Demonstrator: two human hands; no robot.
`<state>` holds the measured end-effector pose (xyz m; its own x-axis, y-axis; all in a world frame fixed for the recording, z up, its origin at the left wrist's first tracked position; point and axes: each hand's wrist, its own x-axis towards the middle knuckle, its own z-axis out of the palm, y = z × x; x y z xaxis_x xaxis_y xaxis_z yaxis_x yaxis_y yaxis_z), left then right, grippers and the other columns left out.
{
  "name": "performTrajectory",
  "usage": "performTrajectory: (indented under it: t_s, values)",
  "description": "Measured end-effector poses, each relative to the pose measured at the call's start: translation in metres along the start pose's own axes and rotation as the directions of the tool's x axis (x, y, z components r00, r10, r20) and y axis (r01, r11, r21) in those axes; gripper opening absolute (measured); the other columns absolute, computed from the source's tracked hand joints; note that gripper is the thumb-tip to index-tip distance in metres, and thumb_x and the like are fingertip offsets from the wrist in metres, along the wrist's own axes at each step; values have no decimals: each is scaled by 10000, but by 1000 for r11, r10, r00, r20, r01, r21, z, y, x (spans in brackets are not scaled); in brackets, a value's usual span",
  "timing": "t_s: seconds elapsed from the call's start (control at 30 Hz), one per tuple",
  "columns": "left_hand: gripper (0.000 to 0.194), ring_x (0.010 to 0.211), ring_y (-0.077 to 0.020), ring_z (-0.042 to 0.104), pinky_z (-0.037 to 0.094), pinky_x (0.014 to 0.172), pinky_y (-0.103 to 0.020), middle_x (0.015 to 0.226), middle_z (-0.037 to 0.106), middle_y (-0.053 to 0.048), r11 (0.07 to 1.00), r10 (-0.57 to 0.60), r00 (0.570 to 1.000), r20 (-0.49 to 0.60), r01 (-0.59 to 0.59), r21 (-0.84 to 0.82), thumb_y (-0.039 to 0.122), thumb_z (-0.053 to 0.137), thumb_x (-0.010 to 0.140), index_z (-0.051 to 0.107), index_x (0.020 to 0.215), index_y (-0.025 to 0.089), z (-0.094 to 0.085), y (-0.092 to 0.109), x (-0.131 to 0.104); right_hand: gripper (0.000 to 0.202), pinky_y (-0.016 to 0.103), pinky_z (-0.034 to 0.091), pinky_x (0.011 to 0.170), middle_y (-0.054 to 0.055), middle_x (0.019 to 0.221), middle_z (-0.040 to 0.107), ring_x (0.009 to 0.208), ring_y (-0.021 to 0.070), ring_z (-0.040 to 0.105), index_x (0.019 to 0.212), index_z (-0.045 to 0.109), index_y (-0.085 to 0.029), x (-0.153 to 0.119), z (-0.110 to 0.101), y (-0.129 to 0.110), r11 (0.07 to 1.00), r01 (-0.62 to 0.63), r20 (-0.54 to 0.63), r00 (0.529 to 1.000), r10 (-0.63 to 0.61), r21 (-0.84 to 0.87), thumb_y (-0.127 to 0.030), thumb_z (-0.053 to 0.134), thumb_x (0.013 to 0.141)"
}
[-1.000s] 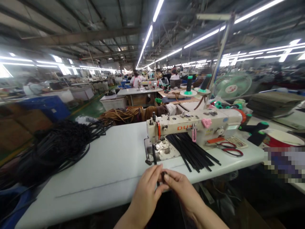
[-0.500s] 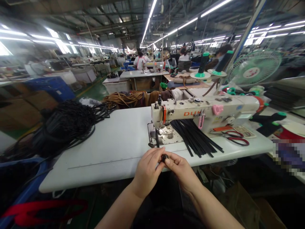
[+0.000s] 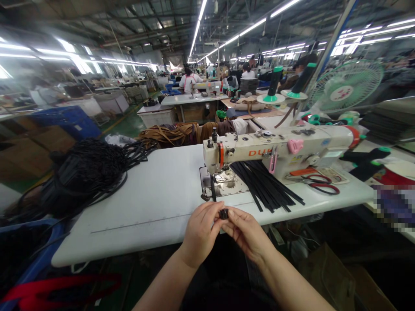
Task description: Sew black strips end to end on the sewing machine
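My left hand (image 3: 202, 231) is closed in a pinch at the front edge of the sewing table. A narrow black strap (image 3: 213, 189) runs from under the presser foot of the sewing machine (image 3: 253, 149) down to its fingers. Between both hands' fingertips sits a small dark, shiny piece (image 3: 223, 214); whether it is a fitting or the strap's folded end, I cannot tell. My right hand (image 3: 248, 231) pinches that piece from the other side, thumb and forefinger on it. Just right of the needle area, several cut black straps (image 3: 266, 185) lie fanned under the machine arm.
Red-handled scissors (image 3: 324, 185) lie at the machine's right. A big bundle of black straps (image 3: 87, 172) covers the table's left end, above a blue tub (image 3: 53, 233). Thread cones (image 3: 275, 84) and a green fan (image 3: 343, 93) stand behind. A co-worker (image 3: 189, 81) sits farther back.
The right fingers have shifted slightly around the small dark piece, which now shows more. The left hand stays nearly still. The whole view has moved a little.
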<state>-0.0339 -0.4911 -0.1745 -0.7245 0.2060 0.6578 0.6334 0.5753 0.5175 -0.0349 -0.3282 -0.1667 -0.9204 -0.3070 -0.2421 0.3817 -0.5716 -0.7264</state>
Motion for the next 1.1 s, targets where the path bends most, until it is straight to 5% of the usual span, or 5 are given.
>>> performTrajectory:
  t_s: [0.13, 0.4, 0.6, 0.87, 1.1]
  values:
    - [377, 1139, -237, 674, 516, 1067, -399, 1187, 744, -65, 868, -316, 949, 17, 296, -399, 274, 779, 883, 701, 1250, 243, 4, -4, 4, 406, 187, 567, 726, 42, 895, 798, 784, 120, 730, 967, 819, -204, 3, -3, -9, 999, 25, -148, 989, -28, -21, -420, 967, 656]
    - [487, 826, -133, 666, 550, 778, -231, 975, 752, -101, -41, -615, 715, 333, 392, -919, 480, 918, 708, 793, 1049, 154, 8, -11, 19, 414, 221, 447, 568, 81, 938, 780, 679, 118, 621, 989, 798, -190, 10, -13, -91, 824, 261, -132, 919, -372, -503, -457, 901, 690]
    - [487, 775, -107, 650, 551, 745, -209, 939, 736, -85, -154, -631, 668, 393, 389, -908, 449, 951, 665, 789, 1010, 145, 6, -10, 22, 229, 253, 335, 524, 21, 769, 667, 588, 126, 495, 894, 713, -199, 16, -15, -156, 574, 338, -51, 830, -555, -746, -390, 715, 769]
    - [419, 897, -142, 713, 584, 858, -221, 1077, 764, -101, -151, -617, 635, 465, 484, -862, 269, 958, 667, 798, 1035, 149, 7, -33, 23, 307, 362, 445, 758, 93, 897, 720, 877, 282, 647, 946, 690, -214, 22, -5, -216, -278, -2, 207, 663, -719, -960, -376, 430, 969]
    - [416, 974, -151, 721, 590, 901, -190, 1124, 758, -109, -159, -684, 605, 408, 423, -892, 237, 951, 681, 787, 1045, 122, 20, -67, 16, 371, 368, 462, 777, 177, 1173, 744, 1011, 319, 696, 1198, 706, -188, 46, 13, -240, -461, -384, 124, 645, -754, -800, -409, 451, 1045]
